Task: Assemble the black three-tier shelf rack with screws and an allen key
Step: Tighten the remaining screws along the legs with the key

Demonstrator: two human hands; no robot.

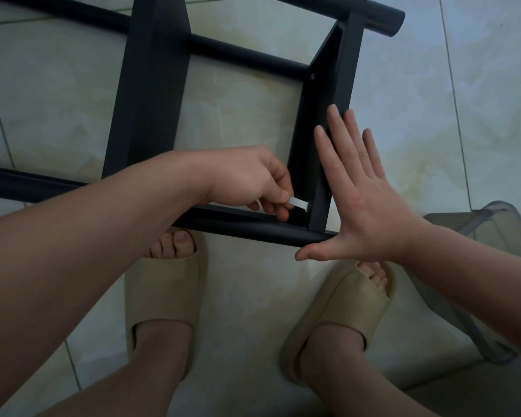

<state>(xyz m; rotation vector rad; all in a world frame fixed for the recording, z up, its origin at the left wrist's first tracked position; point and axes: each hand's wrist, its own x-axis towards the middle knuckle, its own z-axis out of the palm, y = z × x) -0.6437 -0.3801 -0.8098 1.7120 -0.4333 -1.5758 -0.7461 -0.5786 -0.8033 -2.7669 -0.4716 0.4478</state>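
One allen key [298, 203] | long axis left-right | tip right, at rack [151, 85] corner

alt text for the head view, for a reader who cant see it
A left hand pinches a silver allen key at the near corner of a black shelf rack lying on a tiled floor. The right hand, open and flat, presses against the rack's end piece. Below are the person's feet in beige slides.

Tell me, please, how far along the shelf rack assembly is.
Done: the end panel sits between the rails, one screw seated at its upper joint. In hand: the left hand holds the allen key at the lower corner; the right hand braces the panel. Left: tightening that corner; other joints unseen.
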